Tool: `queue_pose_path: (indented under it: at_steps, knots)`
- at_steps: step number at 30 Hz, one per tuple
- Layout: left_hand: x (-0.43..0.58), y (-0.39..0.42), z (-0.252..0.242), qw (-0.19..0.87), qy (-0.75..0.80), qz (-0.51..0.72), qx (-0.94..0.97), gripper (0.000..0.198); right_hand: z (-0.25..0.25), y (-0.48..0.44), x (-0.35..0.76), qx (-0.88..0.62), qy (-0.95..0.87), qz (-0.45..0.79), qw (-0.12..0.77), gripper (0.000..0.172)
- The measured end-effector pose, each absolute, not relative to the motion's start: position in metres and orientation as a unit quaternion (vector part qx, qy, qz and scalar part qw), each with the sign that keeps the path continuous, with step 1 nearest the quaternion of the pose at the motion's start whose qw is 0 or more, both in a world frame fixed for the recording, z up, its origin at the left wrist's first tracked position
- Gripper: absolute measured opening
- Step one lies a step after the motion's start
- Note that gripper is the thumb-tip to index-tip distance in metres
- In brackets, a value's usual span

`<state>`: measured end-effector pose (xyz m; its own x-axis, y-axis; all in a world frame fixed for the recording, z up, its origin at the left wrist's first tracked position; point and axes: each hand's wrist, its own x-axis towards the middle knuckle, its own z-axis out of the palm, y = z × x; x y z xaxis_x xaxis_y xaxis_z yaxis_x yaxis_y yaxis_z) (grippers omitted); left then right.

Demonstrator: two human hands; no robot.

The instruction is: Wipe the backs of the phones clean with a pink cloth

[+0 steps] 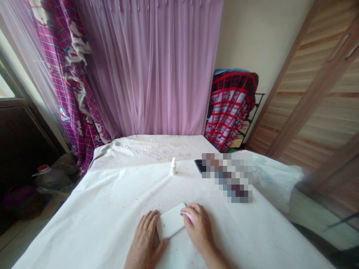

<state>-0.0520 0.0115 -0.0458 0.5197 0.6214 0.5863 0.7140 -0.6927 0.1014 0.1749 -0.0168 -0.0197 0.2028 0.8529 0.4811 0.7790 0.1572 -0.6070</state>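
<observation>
All eyes on the white slab (171, 222), lower centre!

My left hand (144, 237) lies spread along its left edge, thumb apart from fingers; my right grip (198, 227) is clamped on a slim pink thing (190, 217) at its right edge. Flat, straight-sided, pale face; how much is done or left, I can't tell. At centre, a taper-topped white bottle (173, 168) stands upright on the creased, white-covered surface (84, 220).

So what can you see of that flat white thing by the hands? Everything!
The flat white thing is a thin, smooth-looking rectangle with a small grey mark near its left end. Its material is unclear. It lies aslant on the cloth. The left hand rests against its left end, thumb at the near edge; the right hand, holding a pink thing, is at its right end.
</observation>
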Motion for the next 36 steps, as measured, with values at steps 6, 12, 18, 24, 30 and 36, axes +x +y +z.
queue_pose_path:
  at_steps: [6,12,18,24,30,36]
  knots:
    - [-0.055,0.013,-0.052,0.051,-0.394,-0.302,-0.867,0.061,-0.022,-0.013,0.179,-0.656,-0.622,0.020,0.427,0.020]
    - [-0.056,0.013,-0.050,0.025,-0.396,-0.293,-0.870,0.059,-0.011,-0.025,0.167,-0.623,-0.674,0.015,0.398,0.023]
    - [-0.054,0.011,-0.050,0.009,-0.411,-0.290,-0.864,0.060,-0.003,-0.034,0.154,-0.621,-0.695,0.018,0.362,0.023]
    - [-0.054,0.011,-0.050,0.009,-0.403,-0.293,-0.867,0.060,-0.006,-0.027,0.169,-0.652,-0.674,-0.015,0.346,0.023]
    - [-0.054,0.012,-0.050,0.002,-0.399,-0.295,-0.868,0.061,-0.008,-0.025,0.171,-0.665,-0.662,-0.010,0.346,0.023]
    - [-0.054,0.013,-0.051,-0.005,-0.398,-0.291,-0.870,0.061,-0.005,-0.026,0.156,-0.645,-0.683,0.009,0.343,0.023]
